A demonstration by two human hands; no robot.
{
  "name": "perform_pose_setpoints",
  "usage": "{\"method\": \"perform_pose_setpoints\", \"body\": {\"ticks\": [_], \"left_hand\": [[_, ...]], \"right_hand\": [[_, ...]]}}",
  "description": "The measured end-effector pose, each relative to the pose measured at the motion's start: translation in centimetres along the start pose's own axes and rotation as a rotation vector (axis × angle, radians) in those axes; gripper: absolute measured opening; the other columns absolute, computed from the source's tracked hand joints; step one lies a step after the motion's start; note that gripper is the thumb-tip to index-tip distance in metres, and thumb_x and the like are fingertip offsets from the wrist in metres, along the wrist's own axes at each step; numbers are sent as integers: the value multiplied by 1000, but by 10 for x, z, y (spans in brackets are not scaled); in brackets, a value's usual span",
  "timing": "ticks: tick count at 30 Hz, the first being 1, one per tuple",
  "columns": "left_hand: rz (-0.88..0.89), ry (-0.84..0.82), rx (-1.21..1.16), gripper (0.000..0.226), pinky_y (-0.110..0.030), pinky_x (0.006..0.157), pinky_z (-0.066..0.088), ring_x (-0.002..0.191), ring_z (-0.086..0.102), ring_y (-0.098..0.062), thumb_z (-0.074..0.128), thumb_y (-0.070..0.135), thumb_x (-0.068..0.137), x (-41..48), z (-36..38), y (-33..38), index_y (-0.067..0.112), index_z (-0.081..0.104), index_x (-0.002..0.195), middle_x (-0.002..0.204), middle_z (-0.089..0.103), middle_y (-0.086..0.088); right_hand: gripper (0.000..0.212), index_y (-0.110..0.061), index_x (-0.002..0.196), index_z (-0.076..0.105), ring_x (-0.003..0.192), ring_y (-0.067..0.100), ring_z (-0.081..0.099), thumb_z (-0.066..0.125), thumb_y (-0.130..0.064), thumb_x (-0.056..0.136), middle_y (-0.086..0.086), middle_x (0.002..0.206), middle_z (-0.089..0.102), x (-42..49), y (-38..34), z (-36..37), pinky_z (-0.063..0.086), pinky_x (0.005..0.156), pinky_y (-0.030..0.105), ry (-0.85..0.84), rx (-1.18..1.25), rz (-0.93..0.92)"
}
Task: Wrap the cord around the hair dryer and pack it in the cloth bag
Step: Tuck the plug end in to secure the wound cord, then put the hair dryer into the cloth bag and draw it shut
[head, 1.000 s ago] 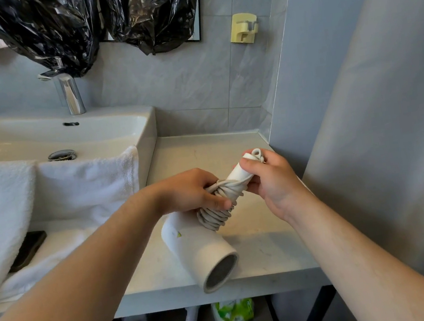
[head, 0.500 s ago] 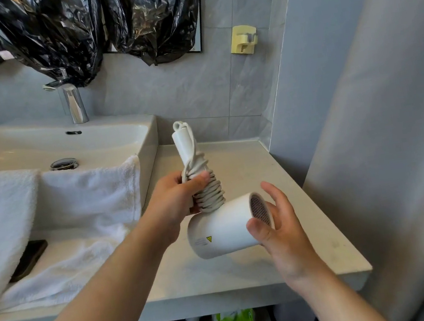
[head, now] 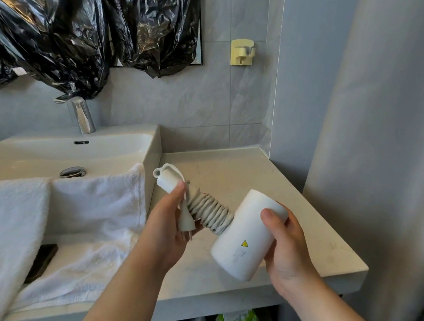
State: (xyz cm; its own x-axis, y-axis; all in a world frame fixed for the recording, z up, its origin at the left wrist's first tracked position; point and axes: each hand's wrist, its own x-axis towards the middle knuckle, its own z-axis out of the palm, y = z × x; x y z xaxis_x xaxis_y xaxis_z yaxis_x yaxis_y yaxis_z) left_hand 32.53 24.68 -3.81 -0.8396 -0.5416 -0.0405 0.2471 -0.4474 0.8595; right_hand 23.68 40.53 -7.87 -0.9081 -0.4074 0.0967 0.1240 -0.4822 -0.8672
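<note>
Head view: my right grip [head: 284, 245] clasps the hair dryer [head: 244, 238] above the bench [head: 235, 173]; my left grip [head: 166, 230] curls round its handle [head: 167, 185], pinning the plug [head: 185, 222]. I should tuck the plug under a cord [head: 210, 212] loop before bagging.

Two bare forearms end in the left hand [head: 166, 233] and right hand [head: 288, 253] (thumbnail short, plain).
</note>
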Motion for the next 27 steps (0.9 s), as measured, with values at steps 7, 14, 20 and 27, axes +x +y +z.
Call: {"method": "perform_pose_setpoints", "body": {"ticks": [7, 14, 20, 27], "left_hand": [[37, 18, -216, 33, -44, 93, 48, 101, 62, -30, 60, 33, 90, -17, -13, -1, 7, 58, 111, 103, 64, -16], [169, 181, -8, 14, -30, 64, 54, 70, 62, -18, 56, 17, 94, -52, -30, 2, 6, 60, 100, 80, 63, -7], [184, 187, 62, 23, -36, 74, 49, 78, 60, -23, 63, 23, 88, -71, -43, -1, 4, 62, 101, 83, 64, -9], [229, 207, 24, 21, -35, 70, 50, 74, 64, -21, 47, 19, 98, -69, -44, -5, 4, 62, 99, 82, 67, -9]], "right_hand": [[53, -7, 110, 61, 76, 28, 66, 67, -37, 67, 16, 91, 68, -7, -12, 2, 53, 67, 41, -8, 30, 76], [63, -7, 103, 64, 77, 29, 67, 71, -46, 55, 16, 89, 70, -26, -17, 6, 54, 63, 38, -71, -69, 35], [61, -8, 101, 64, 73, 26, 68, 71, -46, 54, 12, 84, 70, -37, -17, 6, 54, 60, 37, -143, -93, 40], [54, -10, 98, 65, 72, 27, 67, 71, -43, 56, 11, 83, 70, -30, -15, -1, 54, 62, 37, -147, -63, 45]]}}
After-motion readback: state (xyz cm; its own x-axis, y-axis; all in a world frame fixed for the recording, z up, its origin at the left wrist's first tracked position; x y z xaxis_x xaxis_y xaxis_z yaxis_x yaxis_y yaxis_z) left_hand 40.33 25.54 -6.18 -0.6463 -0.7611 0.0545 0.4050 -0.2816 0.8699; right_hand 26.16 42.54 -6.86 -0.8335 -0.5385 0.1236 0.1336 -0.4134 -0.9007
